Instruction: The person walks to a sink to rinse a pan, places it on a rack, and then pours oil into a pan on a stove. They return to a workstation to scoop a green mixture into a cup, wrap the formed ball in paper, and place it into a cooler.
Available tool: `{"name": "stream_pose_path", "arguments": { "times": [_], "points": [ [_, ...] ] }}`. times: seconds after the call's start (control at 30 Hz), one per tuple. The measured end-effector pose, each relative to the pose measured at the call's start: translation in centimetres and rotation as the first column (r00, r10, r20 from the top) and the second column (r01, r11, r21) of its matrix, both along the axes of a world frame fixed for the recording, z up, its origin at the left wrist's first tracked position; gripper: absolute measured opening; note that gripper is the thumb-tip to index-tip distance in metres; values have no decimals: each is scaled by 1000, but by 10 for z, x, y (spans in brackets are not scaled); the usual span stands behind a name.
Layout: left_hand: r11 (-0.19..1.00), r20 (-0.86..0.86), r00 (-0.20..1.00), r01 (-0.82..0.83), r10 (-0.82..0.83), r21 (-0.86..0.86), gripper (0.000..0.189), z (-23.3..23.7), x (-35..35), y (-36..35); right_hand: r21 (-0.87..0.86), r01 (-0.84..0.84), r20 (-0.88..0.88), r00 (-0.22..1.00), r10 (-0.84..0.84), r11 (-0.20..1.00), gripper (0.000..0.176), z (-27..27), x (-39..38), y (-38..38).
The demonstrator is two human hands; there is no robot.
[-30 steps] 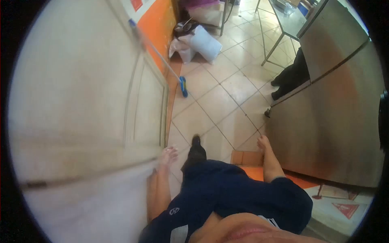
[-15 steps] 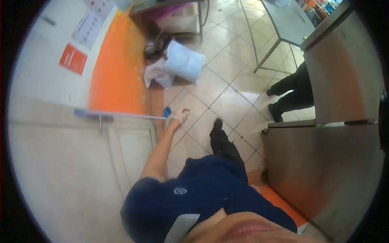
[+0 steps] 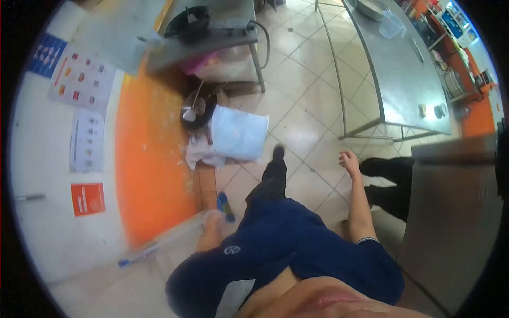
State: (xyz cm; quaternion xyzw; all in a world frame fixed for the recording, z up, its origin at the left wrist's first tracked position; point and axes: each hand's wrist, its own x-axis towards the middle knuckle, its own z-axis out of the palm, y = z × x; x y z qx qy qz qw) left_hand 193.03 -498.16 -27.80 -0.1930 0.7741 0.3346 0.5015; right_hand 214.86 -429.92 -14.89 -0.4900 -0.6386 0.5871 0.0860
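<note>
My left hand (image 3: 213,221), blurred by motion, is low beside my body on the left. It appears closed around a long, pale, partly see-through object (image 3: 172,233) with blue at both ends. Its exact kind is too blurred to make out. My right hand (image 3: 348,161) hangs out in front over the tiled floor, fingers loosely bent and apart, with nothing in it. Nearest to that hand are the dark-trousered legs (image 3: 389,177) of another person.
A metal table (image 3: 395,79) stands ahead on the right, bearing a clear plastic jug (image 3: 391,25). Ahead on the left, a white bucket-like container (image 3: 239,132) is on the floor near a pan (image 3: 196,111) and a crumpled cloth (image 3: 202,153). A steel cabinet (image 3: 450,212) is close on my right.
I have moved forward, so more of the metal table shows. My right hand has come into view. My left hand and the long object are lower in the view, and the object is tilted.
</note>
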Motion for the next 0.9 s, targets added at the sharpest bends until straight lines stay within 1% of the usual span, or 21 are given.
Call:
{"name": "stream_pose_path", "arguments": {
  "times": [0.03,0.07,0.1,0.13,0.2,0.23,0.27,0.3,0.33,0.4,0.47,0.53,0.6,0.63,0.7,0.73,0.77,0.8,0.83,0.87,0.9],
  "points": [
    [924,-5,993,112,-122,-365,16,-30,-32,38,-8,13,40,999,-13,1000,22,-18,-4,17],
    [815,7,896,407,-444,-412,19,-5,-65,96,-18,32,89,996,-30,999,22,-43,7,23],
    [606,16,700,629,-714,-486,23,40,-99,168,94,-117,318,945,81,989,23,-43,9,26],
    [603,16,690,643,-724,-473,23,14,-138,214,-55,-85,389,916,100,995,22,-66,24,25],
    [294,-238,214,875,-947,-385,30,-56,-223,316,-521,-200,592,615,520,830,26,-80,36,29],
    [415,-387,273,840,-881,-351,40,59,-228,413,-677,-35,511,696,504,735,25,-101,50,23],
    [359,-328,241,857,-914,-371,47,106,-253,497,-670,1,530,701,477,742,24,-80,38,24],
    [392,-369,270,865,-889,-312,46,89,-282,558,-670,37,542,707,455,741,25,-64,24,25],
    [377,-445,226,880,-867,-287,44,91,-305,618,-679,48,533,718,447,733,25,-62,5,34],
    [265,-551,108,940,-827,-214,41,93,-352,738,-628,150,556,773,305,764,27,-62,-28,75],
    [203,-592,56,962,-804,-184,42,104,-401,840,-620,197,548,801,240,759,27,-65,-77,142],
    [151,-633,15,975,-774,-162,44,106,-436,912,-560,38,517,797,313,828,27,-70,-133,221],
    [224,-724,-36,940,-688,-259,40,99,-489,969,-409,4,480,851,212,912,27,-73,-205,314],
    [223,-722,-49,935,-690,-276,40,105,-517,992,-255,-195,508,806,303,947,29,-62,-249,370],
    [274,-621,9,903,-784,-332,37,119,-573,1006,-158,-267,384,870,308,951,31,-62,-339,473],
    [295,-618,21,890,-786,-346,37,113,-595,1000,-47,-288,360,888,285,956,31,-39,-386,515],
    [494,-658,294,858,-693,-136,33,98,-622,992,75,-334,212,926,312,939,31,-33,-434,559],
    [660,-642,546,747,-538,82,29,91,-645,991,98,-343,201,926,319,934,30,-3,-491,599],
    [788,-531,755,569,-385,237,28,121,-650,995,115,-331,101,942,321,936,30,13,-542,638],
    [866,-380,903,346,-201,362,28,157,-656,1002,128,-315,1,948,318,940,30,25,-591,674],
    [890,-382,905,322,-189,323,25,152,-671,1002,130,-330,-3,943,333,935,30,41,-638,706]
  ]
}}
